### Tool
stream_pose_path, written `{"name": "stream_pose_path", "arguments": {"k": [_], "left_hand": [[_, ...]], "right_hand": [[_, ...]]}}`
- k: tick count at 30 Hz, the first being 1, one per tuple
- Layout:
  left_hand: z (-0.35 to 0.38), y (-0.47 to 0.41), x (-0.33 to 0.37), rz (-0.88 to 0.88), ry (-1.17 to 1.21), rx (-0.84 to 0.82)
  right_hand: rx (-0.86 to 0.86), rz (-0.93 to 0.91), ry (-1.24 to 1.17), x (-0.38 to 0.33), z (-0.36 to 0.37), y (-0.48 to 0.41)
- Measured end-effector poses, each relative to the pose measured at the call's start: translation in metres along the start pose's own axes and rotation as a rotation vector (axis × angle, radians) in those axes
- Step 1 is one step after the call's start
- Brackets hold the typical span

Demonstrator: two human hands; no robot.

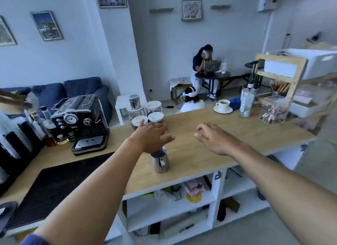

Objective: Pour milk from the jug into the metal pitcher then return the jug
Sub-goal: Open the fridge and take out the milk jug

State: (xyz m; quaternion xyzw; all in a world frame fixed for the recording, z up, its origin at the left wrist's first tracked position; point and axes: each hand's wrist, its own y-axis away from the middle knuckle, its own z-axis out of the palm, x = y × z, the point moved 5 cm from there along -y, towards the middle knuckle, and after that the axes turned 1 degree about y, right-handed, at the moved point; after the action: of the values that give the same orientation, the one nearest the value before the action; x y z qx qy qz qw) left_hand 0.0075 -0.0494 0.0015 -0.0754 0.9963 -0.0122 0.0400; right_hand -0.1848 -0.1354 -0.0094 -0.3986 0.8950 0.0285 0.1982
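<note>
Views: 1, head cam, wide-angle | Pos: above wooden counter [228, 150], standing height | Faces: fwd + down across counter toward room's far wall | Range: near; both forearms reach in from bottom edge, counter close below | Overlap w/ other views: n/a, single cam

Pale walls [164, 35] hang framed pictures [47, 25]; a blue sofa [73, 91] sits far left. A round dark table [212, 74] stands beyond the wooden counter [200, 150].

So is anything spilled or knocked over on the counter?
No, nothing stands out. The metal pitcher stands upright on the wooden counter, and the cup sits straight on its saucer. No puddles show. Both hands, left and right, hover empty.
</note>
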Motion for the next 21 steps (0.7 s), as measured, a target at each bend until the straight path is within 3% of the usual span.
{"name": "stream_pose_path", "arguments": {"k": [3,11,21], "left_hand": [[-0.006,0.013,0.035,0.115,-0.11,-0.032],[-0.002,0.042,0.171,0.282,-0.053,-0.043],[-0.089,0.069,0.463,0.782,-0.016,0.198]], "right_hand": [[0.049,0.073,-0.03,0.026,-0.009,0.039],[0.093,0.218,-0.007,0.087,-0.035,0.196],[0.541,0.604,0.183,0.173,-0.178,0.446]]}}
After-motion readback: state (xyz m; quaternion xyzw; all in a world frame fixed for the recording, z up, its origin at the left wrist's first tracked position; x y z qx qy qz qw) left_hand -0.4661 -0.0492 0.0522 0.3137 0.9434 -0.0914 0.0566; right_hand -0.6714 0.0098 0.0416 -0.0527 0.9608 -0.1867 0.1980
